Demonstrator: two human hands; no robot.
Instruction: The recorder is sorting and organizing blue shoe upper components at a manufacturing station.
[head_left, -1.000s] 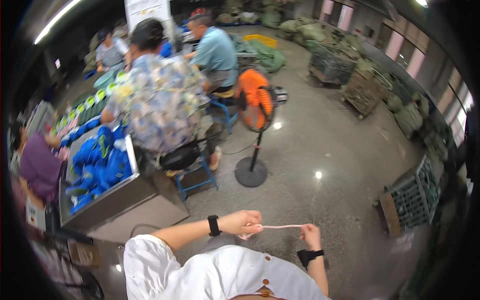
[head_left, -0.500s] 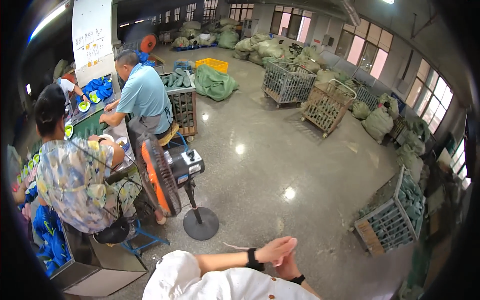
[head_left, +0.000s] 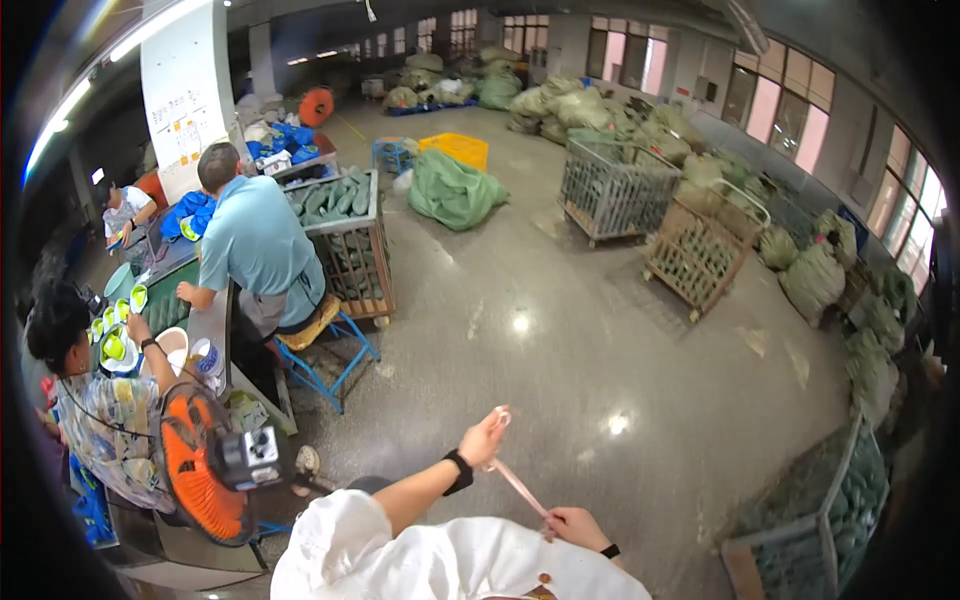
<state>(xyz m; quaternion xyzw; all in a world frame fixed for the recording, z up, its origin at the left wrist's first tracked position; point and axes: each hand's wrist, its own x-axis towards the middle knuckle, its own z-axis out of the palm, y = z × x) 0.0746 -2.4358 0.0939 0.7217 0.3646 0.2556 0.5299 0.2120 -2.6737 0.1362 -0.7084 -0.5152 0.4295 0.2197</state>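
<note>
A thin, pale pink strip (head_left: 519,488) stretches slantwise between my hands; I cannot tell what it is made of. My left hand (head_left: 483,440), with a black band at its wrist, is closed on the strip's upper end. A small loop of the strip sticks out above those fingers. Lower and to the right, my right hand (head_left: 577,527) is closed around the other end, and a black band circles that wrist too. Both hands are held over the floor in front of my white top (head_left: 440,560).
An orange and black fan (head_left: 205,465) stands at lower left beside people seated at a workbench (head_left: 208,328). Caged trolleys (head_left: 620,190) stand at right and behind. A green sack (head_left: 455,190) and yellow crate (head_left: 455,150) sit far off; more sacks (head_left: 815,280) line the right wall.
My hands, pressed together before, have moved apart with the strip drawn out between them. My view has shifted, and the fan now appears lower and further left.
</note>
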